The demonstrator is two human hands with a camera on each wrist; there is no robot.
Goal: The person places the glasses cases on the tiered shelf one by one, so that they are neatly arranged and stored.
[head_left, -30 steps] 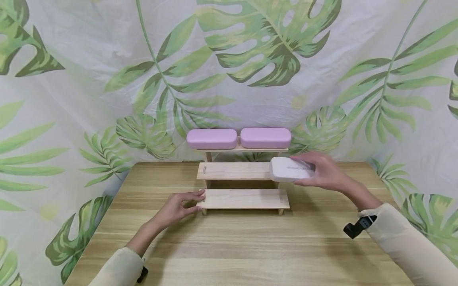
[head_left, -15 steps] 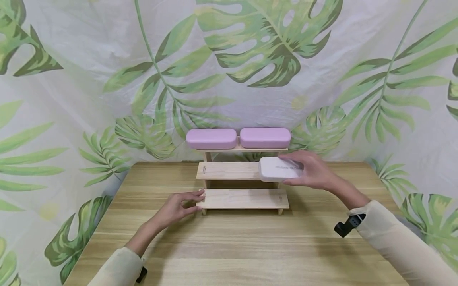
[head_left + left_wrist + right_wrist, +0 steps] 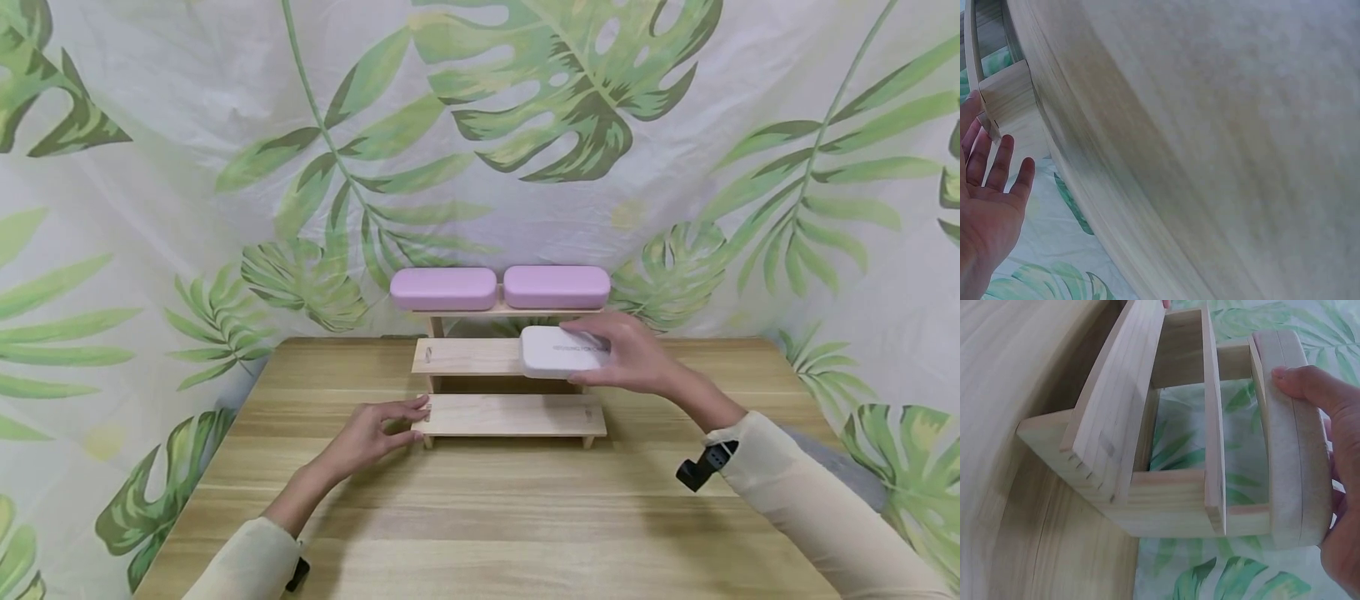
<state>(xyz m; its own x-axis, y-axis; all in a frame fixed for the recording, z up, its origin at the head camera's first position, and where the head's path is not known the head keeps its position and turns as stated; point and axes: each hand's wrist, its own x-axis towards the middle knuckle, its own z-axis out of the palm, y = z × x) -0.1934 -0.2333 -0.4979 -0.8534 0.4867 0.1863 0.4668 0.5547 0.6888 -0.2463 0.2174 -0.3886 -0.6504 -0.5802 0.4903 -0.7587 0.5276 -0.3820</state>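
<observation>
In the head view my right hand (image 3: 636, 354) grips a white glasses case (image 3: 558, 352) by its right end, thumb in front and fingers behind. Grey lettering runs along the case, and its seam shows in the right wrist view. The case is in front of the middle tier's right part; whether it touches the wood I cannot tell. My left hand (image 3: 375, 429) holds the left end of the lowest tier of a three-tier wooden stand (image 3: 517, 415), index finger on top and thumb at the front. Two lilac glasses cases, one left (image 3: 442, 289) and one right (image 3: 557, 287), lie on the top tier.
The stand rests near the back of a wood-grain table (image 3: 480, 517). Behind it hangs a white cloth with green leaf prints (image 3: 525, 225). Each wrist wears a black strap device, seen at the right wrist strap (image 3: 705, 467).
My right hand has moved left with the white glasses case, from the stand's right end across the middle tier. The left hand has stayed at the lowest tier.
</observation>
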